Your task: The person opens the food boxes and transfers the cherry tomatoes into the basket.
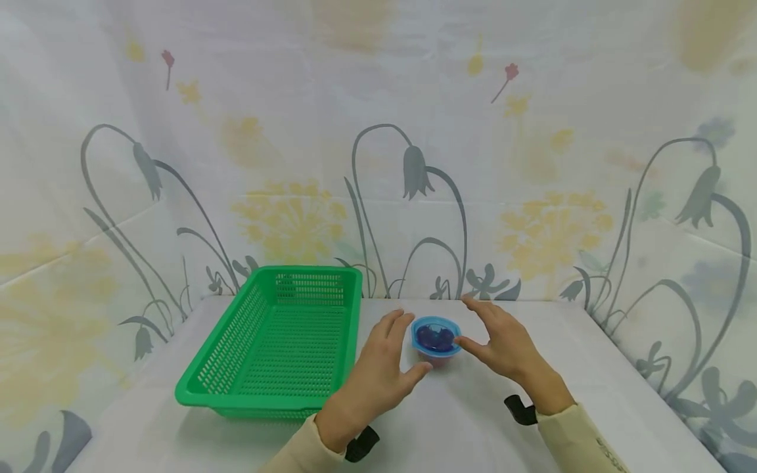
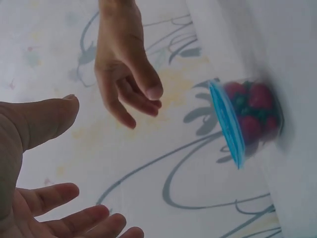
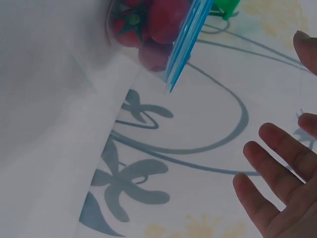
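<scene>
A clear plastic tub [image 1: 436, 338] with a blue lid [image 2: 227, 126] stands upright on the white table. Red tomatoes [image 2: 260, 96] with green stems show through its side in both wrist views. My left hand [image 1: 378, 371] hovers at the tub's left, its fingers spread and the thumb apart from them. On the other side hovers my right hand [image 1: 508, 341], likewise with fingers extended. Both wrist views show a gap between the hands and the tub, and neither hand holds anything.
To the left of the tub, a green plastic basket [image 1: 254, 399] with slotted walls sits on the table, its bottom bare. A flower-printed cloth [image 1: 378, 98] hangs behind the table and along its sides.
</scene>
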A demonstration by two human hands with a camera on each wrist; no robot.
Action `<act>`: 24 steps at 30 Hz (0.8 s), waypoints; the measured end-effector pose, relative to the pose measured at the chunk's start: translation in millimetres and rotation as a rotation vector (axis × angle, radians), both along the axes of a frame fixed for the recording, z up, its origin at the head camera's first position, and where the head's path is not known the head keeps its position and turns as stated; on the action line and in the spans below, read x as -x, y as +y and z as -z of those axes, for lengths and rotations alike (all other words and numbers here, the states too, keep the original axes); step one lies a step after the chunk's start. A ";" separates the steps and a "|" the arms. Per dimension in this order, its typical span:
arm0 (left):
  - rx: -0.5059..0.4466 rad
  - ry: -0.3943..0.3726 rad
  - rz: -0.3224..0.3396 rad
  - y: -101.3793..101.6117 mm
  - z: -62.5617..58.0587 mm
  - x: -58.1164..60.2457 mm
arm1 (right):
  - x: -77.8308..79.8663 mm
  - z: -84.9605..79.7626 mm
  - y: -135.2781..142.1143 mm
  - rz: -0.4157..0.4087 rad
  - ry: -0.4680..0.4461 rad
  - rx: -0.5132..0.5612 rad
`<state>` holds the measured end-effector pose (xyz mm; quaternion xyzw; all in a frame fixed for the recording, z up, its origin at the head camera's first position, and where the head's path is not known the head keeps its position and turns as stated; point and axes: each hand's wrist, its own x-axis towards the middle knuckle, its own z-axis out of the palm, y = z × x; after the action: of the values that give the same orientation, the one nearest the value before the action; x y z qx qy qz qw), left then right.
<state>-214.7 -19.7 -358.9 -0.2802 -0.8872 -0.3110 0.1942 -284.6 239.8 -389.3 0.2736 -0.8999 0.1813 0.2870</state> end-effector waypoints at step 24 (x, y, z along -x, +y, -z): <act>-0.339 -0.126 -0.002 25.1 64.8 19.9 | 4.3 11.5 -8.2 -0.013 -0.031 -0.009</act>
<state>-234.6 5.4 -423.8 -0.2226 -0.8326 -0.4729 0.1832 -288.9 231.7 -400.8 0.2781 -0.9032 0.1836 0.2706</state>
